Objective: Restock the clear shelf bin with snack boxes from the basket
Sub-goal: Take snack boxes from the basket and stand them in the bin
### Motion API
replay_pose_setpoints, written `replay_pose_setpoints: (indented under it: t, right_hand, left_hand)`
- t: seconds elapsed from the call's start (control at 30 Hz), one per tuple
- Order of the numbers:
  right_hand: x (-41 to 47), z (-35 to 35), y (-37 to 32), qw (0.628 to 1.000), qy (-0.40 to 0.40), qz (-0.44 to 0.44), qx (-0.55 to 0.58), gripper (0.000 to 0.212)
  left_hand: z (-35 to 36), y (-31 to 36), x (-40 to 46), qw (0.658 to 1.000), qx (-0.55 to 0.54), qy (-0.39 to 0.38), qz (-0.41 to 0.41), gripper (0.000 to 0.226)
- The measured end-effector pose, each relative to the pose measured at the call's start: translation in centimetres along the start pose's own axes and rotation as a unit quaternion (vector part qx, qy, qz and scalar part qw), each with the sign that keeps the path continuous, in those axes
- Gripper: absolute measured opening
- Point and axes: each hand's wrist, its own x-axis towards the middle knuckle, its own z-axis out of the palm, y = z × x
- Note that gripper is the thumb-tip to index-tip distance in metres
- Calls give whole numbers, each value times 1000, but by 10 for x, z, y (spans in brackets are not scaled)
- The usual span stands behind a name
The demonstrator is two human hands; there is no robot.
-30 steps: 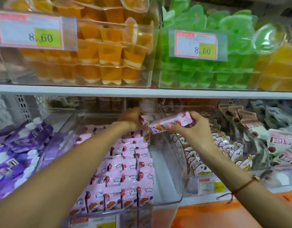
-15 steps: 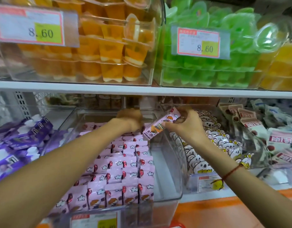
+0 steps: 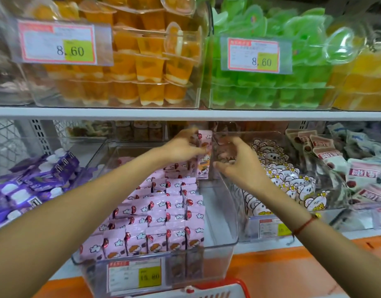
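Clear bin (image 3: pixel 226 214): sitting on the lower shelf, its front edge overhanging the orange ledge (image 3: pixel 292 263), a price tag reading 15.80 (image 3: pixel 134 276) on its front wall.

Pink boxes (image 3: pixel 163 214): filling the left and middle of the bin in upright rows; the right strip of the bin floor is showing bare.

Left hand (image 3: pixel 183 147): you are reaching it to the back of the bin, fingers curled around a pink box (image 3: pixel 204 155) that is standing upright at the far end of the rows (its top edge is rising above your knuckles).

Right hand (image 3: pixel 234 160): you are holding it just beside that same box, fingers loosely spread and bent, gripping nothing; whether the fingertips are touching the box is not clear. A red cord (image 3: pixel 303 224) is circling that wrist.

Basket (image 3: pixel 211 290): only its red-and-white rim is showing at the bottom edge, below the bin.

Neighbours: purple packets (image 3: pixel 30 183) lying to the left, cartoon-print packets (image 3: pixel 292 186) in the bin to the right, white-and-maroon packets (image 3: pixel 346 168) beyond those.

Upper shelf: orange jelly cups (image 3: pixel 142 67) and green jelly cups (image 3: pixel 271 87) sitting in clear bins, each tagged 8.60.
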Motion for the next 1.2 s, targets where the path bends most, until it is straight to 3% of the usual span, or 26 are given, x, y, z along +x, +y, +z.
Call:
replay_pose_setpoints:
  t: [0.07, 0.1, 0.17, 0.27, 0.37, 0.47, 0.53, 0.57, 0.7, 0.8, 0.9, 1.03, 1.1, 1.2]
  right_hand:
    - [-17, 2, 7, 999, -19, -5, -29, 50]
    - [-24, 3, 10, 999, -26, -10, -38, 48]
    - [-31, 3, 9, 997, -23, -29, -66, 41]
    - [-36, 0, 3, 989, -34, -66, -124, 29]
    - [-44, -3, 2, 982, -40, -81, -164, 31]
    - [-55, -7, 4, 980, -42, -95, -168, 29]
    - [-60, -7, 7, 976, -61, -92, -187, 36]
    - [-61, -7, 10, 974, -76, -84, -196, 41]
    - [-60, -10, 11, 978, -124, -54, -160, 52]
    - [-59, -15, 7, 983, -132, -38, -119, 49]
    - [-67, -27, -3, 991, -89, -21, -94, 41]
    - [-109, -49, -20, 986, -7, -152, -68, 19]
    - [-141, -46, -23, 977, -73, -184, -83, 15]
    - [-184, -15, -9, 922, -252, -197, -218, 17]
  left_hand:
    - [3, -7, 5, 1000, -15, 26, -6, 38]
    - [5, -13, 7, 1000, -20, 19, -11, 25]
    - [10, -26, 11, 1000, 9, 6, -18, 19]
    - [15, -45, 15, 991, 134, -11, -12, 51]
    - [16, -56, 23, 977, 214, 11, -4, 57]
    - [15, -58, 28, 934, 351, 72, -5, 45]
    - [18, -58, 32, 896, 439, 70, -8, 45]
    - [19, -58, 34, 893, 446, 59, -16, 47]
    - [16, -56, 34, 896, 441, 23, -40, 57]
    - [9, -48, 22, 912, 408, 19, -37, 46]
    - [5, -25, -7, 947, 318, 44, -22, 36]
    - [10, 6, -93, 948, 261, 153, 102, 23]
    - [20, 11, -155, 933, 238, 193, 189, 17]
    - [43, -5, -238, 927, 219, 139, 271, 13]
